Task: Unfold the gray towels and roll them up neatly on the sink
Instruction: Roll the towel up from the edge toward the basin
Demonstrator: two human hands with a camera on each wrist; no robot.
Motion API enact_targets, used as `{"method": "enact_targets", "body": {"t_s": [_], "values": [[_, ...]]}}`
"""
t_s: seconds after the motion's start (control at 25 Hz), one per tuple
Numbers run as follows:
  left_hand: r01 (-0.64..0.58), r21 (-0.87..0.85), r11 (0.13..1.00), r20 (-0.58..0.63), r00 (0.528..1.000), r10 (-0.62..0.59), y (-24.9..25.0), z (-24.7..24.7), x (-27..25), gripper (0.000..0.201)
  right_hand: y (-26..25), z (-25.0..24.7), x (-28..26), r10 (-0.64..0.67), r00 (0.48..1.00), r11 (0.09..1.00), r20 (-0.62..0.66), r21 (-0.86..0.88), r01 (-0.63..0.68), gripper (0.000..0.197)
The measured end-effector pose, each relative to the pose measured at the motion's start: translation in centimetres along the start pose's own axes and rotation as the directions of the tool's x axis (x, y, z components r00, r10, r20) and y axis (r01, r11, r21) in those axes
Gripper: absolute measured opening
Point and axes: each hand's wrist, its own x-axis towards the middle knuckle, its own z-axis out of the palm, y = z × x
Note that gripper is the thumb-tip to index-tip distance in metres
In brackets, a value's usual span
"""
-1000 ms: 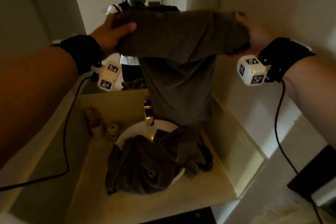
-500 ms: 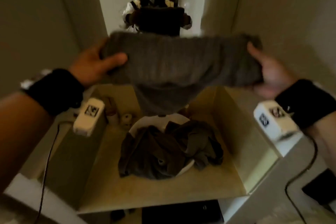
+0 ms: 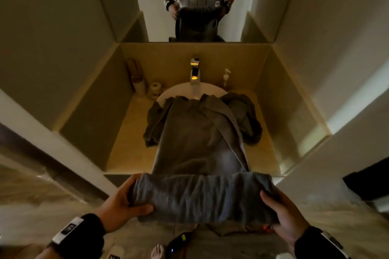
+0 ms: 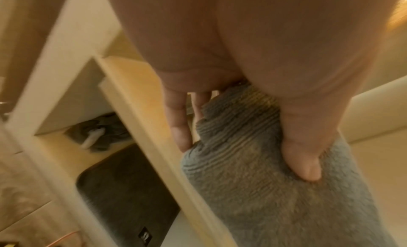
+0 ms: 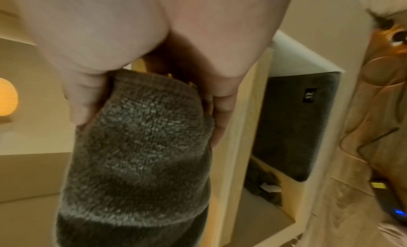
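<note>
One gray terry towel (image 3: 200,149) stretches lengthwise from the sink (image 3: 179,90) toward the person, its near end a soft roll lying crosswise. The left hand (image 3: 120,204) and right hand (image 3: 284,216) each clasp a roll end. More crumpled gray towel (image 3: 246,118) drapes the round white sink.

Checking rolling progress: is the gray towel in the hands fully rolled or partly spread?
Partly rolled. Left hand and right hand grip a roll of the gray towel; its remainder lies spread toward the faucet.

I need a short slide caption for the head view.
Both hands hold a gray towel's rolled end before the sink.
</note>
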Motion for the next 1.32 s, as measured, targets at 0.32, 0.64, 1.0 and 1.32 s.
{"method": "enact_targets", "body": {"t_s": [0.32,0.64,1.0,1.32], "values": [[-0.039,0.038,0.999,-0.077,0.996,0.042,-2.7,2.0,-2.8,0.081,0.6,-2.6,-0.6,-0.210,0.976,0.933,0.057,-0.287,0.218,0.103],[-0.047,0.008,0.999,-0.067,0.997,0.048,-1.8,1.2,-3.2,0.096,-1.4,-2.0,0.8,-0.108,0.966,0.911,0.234,-0.367,0.190,0.056],[0.013,-0.166,0.986,-0.086,0.996,-0.027,-1.7,0.4,-2.1,0.106,-2.3,-0.7,2.4,-0.114,0.971,0.835,0.209,-0.509,0.207,0.084],[0.052,-0.137,0.989,-0.060,0.996,-0.060,-2.9,1.3,-1.1,0.098,0.0,-2.1,2.2,-0.066,0.992,0.911,0.105,-0.399,0.103,0.090]]}}
